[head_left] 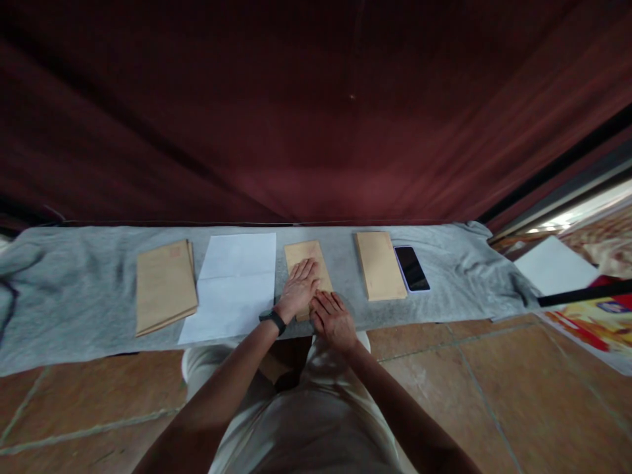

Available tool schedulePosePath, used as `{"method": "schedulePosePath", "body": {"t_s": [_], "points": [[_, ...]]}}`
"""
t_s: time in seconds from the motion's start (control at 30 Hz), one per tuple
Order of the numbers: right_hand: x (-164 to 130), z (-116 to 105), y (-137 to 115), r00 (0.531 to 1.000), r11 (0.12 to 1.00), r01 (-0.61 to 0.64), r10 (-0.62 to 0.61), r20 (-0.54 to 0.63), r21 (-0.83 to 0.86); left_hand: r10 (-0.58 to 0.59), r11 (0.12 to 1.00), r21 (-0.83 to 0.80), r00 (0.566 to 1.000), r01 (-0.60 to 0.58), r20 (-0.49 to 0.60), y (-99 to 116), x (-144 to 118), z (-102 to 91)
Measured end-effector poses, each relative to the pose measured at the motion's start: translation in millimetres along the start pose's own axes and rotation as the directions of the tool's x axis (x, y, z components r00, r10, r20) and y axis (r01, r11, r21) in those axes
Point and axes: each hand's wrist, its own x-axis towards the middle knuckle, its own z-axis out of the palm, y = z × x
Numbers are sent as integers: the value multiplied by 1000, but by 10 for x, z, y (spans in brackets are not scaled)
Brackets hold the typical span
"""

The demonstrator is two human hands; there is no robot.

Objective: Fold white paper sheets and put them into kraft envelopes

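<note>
A brown envelope (307,255) lies in the middle of a grey cloth (74,289) spread on the floor. My left hand (297,288), with a black band on the wrist, rests flat on the envelope, fingers together and pointing away. My right hand (332,318) presses flat on the envelope's near end, just right of the left hand. Neither hand grips anything. A white sheet of paper (232,284) lies directly left of the envelope.
A stack of brown envelopes (164,286) sits left of the white sheet. Another brown envelope stack (379,264) and a black phone (411,268) lie to the right. White paper (553,266) and a colourful print (595,321) lie far right. A dark red curtain hangs behind.
</note>
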Motion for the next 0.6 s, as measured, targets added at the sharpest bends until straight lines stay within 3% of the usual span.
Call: {"method": "schedulePosePath", "body": {"t_s": [0.37, 0.6], "points": [[-30, -61, 80, 998, 990, -20, 12, 56, 138, 44, 981, -187, 997, -53, -56, 92, -1155, -88], [-54, -143, 186, 997, 962, 14, -33, 64, 272, -51, 976, -218, 991, 22, -125, 256, -1234, -153]]}}
